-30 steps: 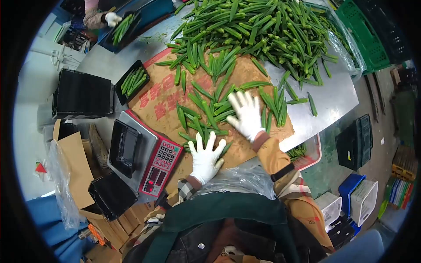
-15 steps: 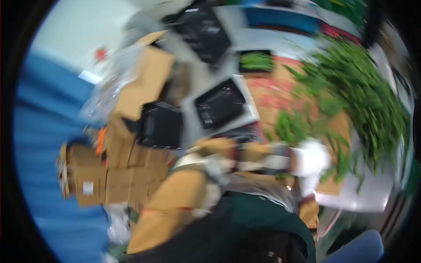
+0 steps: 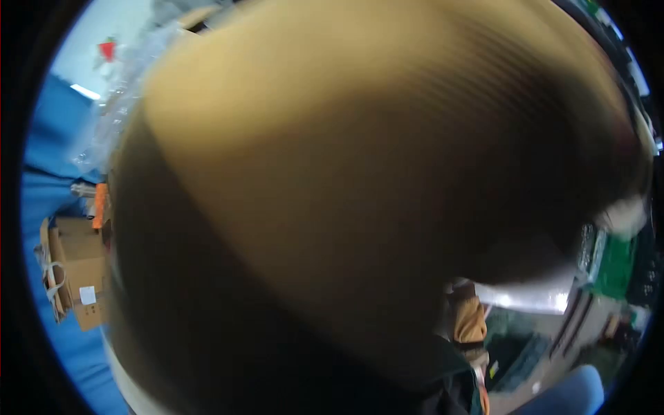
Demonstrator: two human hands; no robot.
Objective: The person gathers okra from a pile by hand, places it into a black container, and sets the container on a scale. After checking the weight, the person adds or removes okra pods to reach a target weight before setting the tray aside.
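Note:
A tan and dark sleeve point(image 3: 332, 173), very close to the camera and blurred, fills most of the head view. It appears to belong to my left arm, stretched across to the right. At its far right end a pale blurred shape point(image 3: 626, 218) looks like my left hand in a white glove; its fingers cannot be made out. Below the big sleeve, the tan sleeve of my right arm point(image 3: 470, 321) shows near the edge of a whitish table point(image 3: 532, 294). My right hand is hidden behind the large sleeve, and so are the green vegetables and black trays.
Cardboard boxes point(image 3: 81, 256) stand at the left before a blue curtain point(image 3: 48, 159), with clear plastic wrap point(image 3: 114, 111) above them. A green crate point(image 3: 615, 263) is at the right. A blue rounded chair-like edge point(image 3: 574, 394) shows at the lower right.
The left arm has come up close to the camera, its sleeve now covering the table, vegetables and trays. The pale gloved hand has moved from the middle to the far right.

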